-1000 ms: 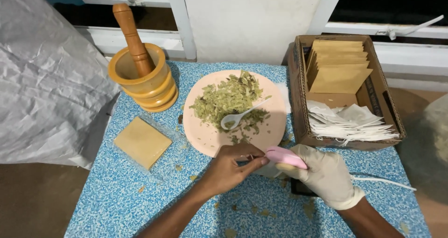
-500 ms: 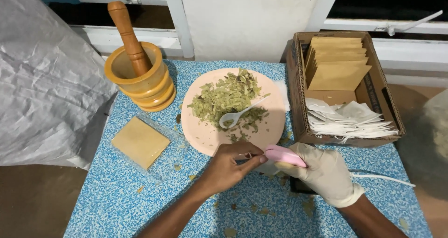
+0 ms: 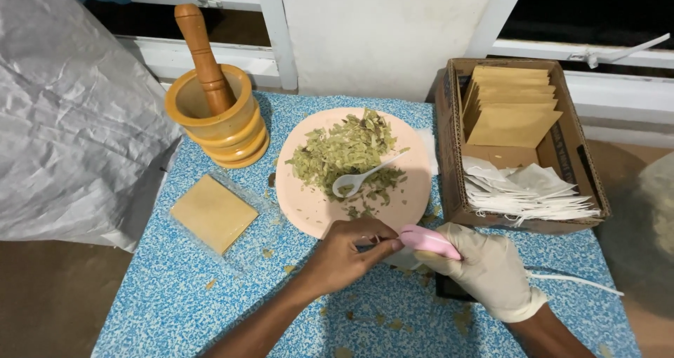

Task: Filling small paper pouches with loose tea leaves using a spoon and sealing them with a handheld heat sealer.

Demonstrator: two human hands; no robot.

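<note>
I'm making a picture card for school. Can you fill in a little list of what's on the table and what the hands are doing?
Table: blue speckled top
Left hand: bare, fingertips pinching at the tip of the pink tool
Right hand: in a white glove, gripping a pink handheld tool
Plate: pink and round, holding dried green leaves and a white spoon
Back left: yellow mortar with wooden pestle
Right: cardboard box of brown envelopes and white paper bags
Near left: flat tan packet
</note>
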